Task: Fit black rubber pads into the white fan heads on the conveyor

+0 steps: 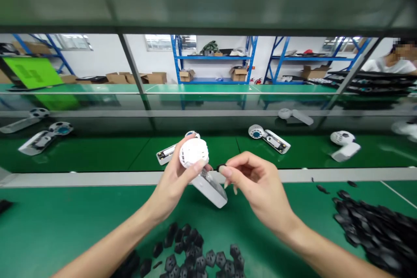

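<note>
My left hand (177, 180) is closed around a white handheld fan (198, 163), its round grille head up by my thumb and its handle angled down to the right. My right hand (252, 182) pinches a small black part (221, 167) between thumb and forefinger, right beside the fan's neck. Both hands hover above the green work mat (65, 221). Below them lies a heap of small black pentagon-shaped pieces (195, 258).
A bigger pile of black parts (381, 230) lies at the right. On the conveyor belt (107, 154) behind rest several white fans, some opened (269, 137). Blue shelving with cardboard boxes (213, 58) stands at the back. Another person (395, 63) sits far right.
</note>
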Demonstrator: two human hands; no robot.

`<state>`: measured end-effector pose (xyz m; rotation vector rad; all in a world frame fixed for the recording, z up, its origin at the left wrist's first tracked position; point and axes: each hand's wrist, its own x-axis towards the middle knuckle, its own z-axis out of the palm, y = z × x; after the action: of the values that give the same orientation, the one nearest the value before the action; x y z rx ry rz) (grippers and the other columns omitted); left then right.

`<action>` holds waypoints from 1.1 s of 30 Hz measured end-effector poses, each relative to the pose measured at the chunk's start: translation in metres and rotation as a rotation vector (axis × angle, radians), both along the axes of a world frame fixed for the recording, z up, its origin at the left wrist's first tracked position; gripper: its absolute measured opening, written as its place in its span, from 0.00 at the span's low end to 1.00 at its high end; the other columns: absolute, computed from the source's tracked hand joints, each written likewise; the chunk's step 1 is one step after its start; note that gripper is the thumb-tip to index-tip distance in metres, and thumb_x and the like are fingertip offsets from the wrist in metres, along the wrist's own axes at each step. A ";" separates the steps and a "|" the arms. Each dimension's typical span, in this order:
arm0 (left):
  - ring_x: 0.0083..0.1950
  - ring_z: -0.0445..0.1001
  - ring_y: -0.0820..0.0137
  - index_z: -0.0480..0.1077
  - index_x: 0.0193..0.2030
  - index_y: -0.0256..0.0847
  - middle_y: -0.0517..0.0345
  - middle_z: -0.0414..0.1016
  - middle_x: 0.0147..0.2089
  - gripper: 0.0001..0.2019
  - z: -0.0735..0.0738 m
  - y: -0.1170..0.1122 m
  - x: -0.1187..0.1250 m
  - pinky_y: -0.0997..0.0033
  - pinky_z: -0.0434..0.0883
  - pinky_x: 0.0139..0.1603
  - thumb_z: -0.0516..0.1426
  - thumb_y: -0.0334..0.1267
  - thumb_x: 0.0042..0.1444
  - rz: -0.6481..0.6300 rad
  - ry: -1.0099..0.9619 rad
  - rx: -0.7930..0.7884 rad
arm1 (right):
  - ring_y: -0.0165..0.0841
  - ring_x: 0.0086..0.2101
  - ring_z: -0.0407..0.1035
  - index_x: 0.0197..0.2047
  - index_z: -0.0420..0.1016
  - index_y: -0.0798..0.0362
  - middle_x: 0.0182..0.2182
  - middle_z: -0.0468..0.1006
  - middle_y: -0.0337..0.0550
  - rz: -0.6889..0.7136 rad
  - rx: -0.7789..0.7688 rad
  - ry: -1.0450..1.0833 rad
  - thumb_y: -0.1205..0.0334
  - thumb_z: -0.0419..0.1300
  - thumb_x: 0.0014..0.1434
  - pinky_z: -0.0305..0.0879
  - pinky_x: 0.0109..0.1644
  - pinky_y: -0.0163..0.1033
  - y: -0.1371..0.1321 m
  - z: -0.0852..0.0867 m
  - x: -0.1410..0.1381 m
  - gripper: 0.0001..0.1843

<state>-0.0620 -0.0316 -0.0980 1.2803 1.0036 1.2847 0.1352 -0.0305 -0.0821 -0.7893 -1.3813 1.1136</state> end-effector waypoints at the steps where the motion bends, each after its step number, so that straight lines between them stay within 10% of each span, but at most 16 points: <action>1: 0.53 0.78 0.61 0.58 0.74 0.51 0.51 0.77 0.52 0.38 -0.002 -0.001 -0.001 0.67 0.75 0.51 0.67 0.53 0.63 -0.006 0.011 0.010 | 0.29 0.23 0.71 0.31 0.81 0.52 0.23 0.80 0.38 0.043 -0.057 0.027 0.55 0.74 0.60 0.68 0.27 0.32 0.001 0.000 0.000 0.12; 10: 0.47 0.78 0.64 0.63 0.66 0.49 0.52 0.76 0.51 0.29 0.002 -0.005 -0.002 0.70 0.78 0.47 0.68 0.49 0.63 -0.101 0.205 0.114 | 0.27 0.26 0.68 0.31 0.79 0.54 0.26 0.80 0.37 0.136 -0.176 0.064 0.55 0.75 0.57 0.63 0.30 0.32 0.003 -0.006 -0.005 0.13; 22: 0.38 0.79 0.68 0.71 0.50 0.43 0.53 0.79 0.46 0.22 0.005 -0.012 0.023 0.75 0.77 0.35 0.71 0.47 0.54 0.268 0.275 0.254 | 0.32 0.31 0.75 0.33 0.81 0.52 0.30 0.84 0.40 0.057 -0.128 0.027 0.56 0.70 0.62 0.72 0.37 0.35 -0.014 -0.007 -0.015 0.10; 33: 0.30 0.78 0.69 0.72 0.48 0.41 0.54 0.80 0.42 0.20 0.001 -0.001 0.007 0.73 0.77 0.30 0.70 0.50 0.56 0.320 0.217 0.271 | 0.29 0.28 0.76 0.42 0.84 0.54 0.32 0.85 0.42 0.164 -0.143 0.009 0.54 0.65 0.68 0.69 0.31 0.32 0.000 0.006 0.000 0.12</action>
<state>-0.0553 -0.0321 -0.0969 1.5347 1.2580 1.5919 0.1354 -0.0305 -0.0762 -0.7822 -1.3892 1.3536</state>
